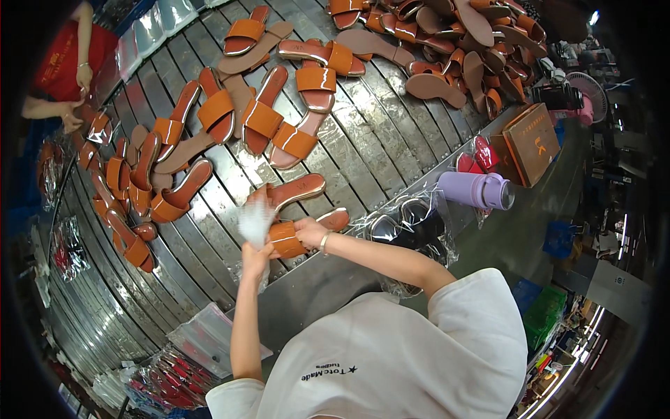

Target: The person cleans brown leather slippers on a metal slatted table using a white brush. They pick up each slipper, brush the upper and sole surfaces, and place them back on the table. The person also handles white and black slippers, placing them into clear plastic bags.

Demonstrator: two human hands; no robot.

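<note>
My right hand [309, 233] grips an orange slide sandal [285, 241] with a wide shiny strap, just over the near edge of the slatted conveyor [370, 150]. At the sandal's left side, my left hand [255, 258] is closed on a white, tissue-like bundle [256, 222] smeared by motion. Some clear plastic shows below that hand. Another orange sandal [299, 190] lies on the slats just beyond my hands. Farther off, several loose orange sandals [262, 119] are spread over the conveyor, some with their brown soles up.
A big sandal heap [481, 42] covers the far right. Along the near right edge are bagged dark shoes [408, 225], a lilac tumbler [471, 190] and a brown box [527, 145]. Plastic bags [209, 339] and packed red items [171, 377] sit lower left. A co-worker's hands [73, 112] handle sandals far left.
</note>
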